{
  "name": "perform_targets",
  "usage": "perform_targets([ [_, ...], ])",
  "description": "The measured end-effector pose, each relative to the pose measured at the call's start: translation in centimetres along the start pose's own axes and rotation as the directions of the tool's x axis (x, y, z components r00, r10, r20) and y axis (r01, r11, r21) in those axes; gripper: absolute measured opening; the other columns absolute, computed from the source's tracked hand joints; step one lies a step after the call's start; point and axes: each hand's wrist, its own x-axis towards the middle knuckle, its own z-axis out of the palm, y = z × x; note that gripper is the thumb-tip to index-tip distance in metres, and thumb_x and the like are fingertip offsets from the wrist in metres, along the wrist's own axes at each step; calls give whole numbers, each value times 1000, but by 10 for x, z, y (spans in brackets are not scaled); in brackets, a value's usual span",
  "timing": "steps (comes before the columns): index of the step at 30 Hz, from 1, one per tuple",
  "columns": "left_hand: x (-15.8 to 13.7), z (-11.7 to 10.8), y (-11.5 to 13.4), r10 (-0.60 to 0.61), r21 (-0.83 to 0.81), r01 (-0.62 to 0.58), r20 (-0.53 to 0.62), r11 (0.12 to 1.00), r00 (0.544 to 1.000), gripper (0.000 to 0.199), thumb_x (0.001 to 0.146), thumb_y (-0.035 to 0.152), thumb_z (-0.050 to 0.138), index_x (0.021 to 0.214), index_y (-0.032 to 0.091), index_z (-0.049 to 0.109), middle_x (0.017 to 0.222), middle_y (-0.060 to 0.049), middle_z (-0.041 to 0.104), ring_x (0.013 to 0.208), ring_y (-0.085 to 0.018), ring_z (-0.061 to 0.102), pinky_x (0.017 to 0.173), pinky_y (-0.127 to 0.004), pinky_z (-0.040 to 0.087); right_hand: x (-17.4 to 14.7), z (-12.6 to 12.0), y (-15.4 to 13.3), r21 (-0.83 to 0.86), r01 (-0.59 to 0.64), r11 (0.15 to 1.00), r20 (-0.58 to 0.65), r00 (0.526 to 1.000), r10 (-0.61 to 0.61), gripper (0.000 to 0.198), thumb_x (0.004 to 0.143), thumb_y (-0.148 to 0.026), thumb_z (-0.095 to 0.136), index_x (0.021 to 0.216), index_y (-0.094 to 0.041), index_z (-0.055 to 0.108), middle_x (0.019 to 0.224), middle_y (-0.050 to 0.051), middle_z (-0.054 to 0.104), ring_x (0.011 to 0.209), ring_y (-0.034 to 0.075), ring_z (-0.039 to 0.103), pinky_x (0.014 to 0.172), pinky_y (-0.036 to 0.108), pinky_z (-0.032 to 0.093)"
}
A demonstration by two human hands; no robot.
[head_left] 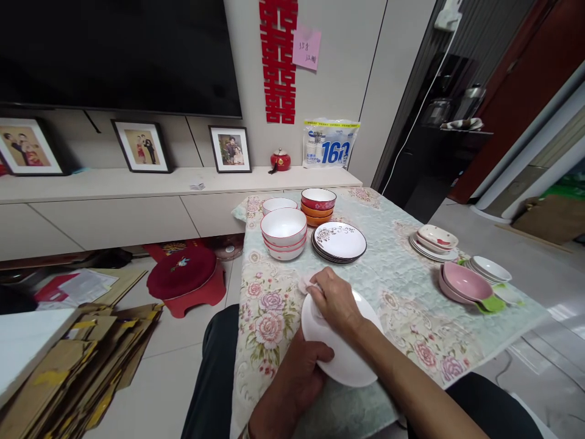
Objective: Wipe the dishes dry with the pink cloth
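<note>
A plain white plate (354, 363) is tilted over the near edge of the table. My left hand (301, 369) grips its lower left rim, thumb on the face and the other fingers mostly hidden beneath. Across the plate reaches my right hand (336, 299), fingers closed and pressing a crumpled white tissue (305, 283) against the upper left rim. Just beyond the plate sits a stack of dark-rimmed plates (340, 239) with a brown flower pattern. White red-rimmed bowls (283, 225) are stacked to its left, and red and orange bowls (319, 204) stand behind.
On the table's right are pink bowls (468, 281) with a green handle-like piece, small white dishes (491, 268) and heart-patterned dishes (437, 236). A floral cloth (269, 323) covers the table. A red stool (187, 280) and flattened cardboard (91, 366) lie left.
</note>
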Motion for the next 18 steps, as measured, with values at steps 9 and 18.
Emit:
perform_targets([
  [9,-3,0,3,20,5,-21,97,1000,995,42,55,-4,56,86,20,72,83,-1,75,88,-24,68,84,-33,49,-30,-15,-3,163,140,977,186,968,-169,6,87,-23,68,93,-24,67,91,-2,63,87,13,62,75,22,44],
  [18,4,5,6,-84,-265,104,87,959,993,56,91,54,53,135,20,56,113,-8,75,116,-28,64,102,-39,47,-19,-19,15,-121,-158,980,54,985,165,14,95,-21,50,96,-14,62,98,11,61,90,23,61,76,31,40],
])
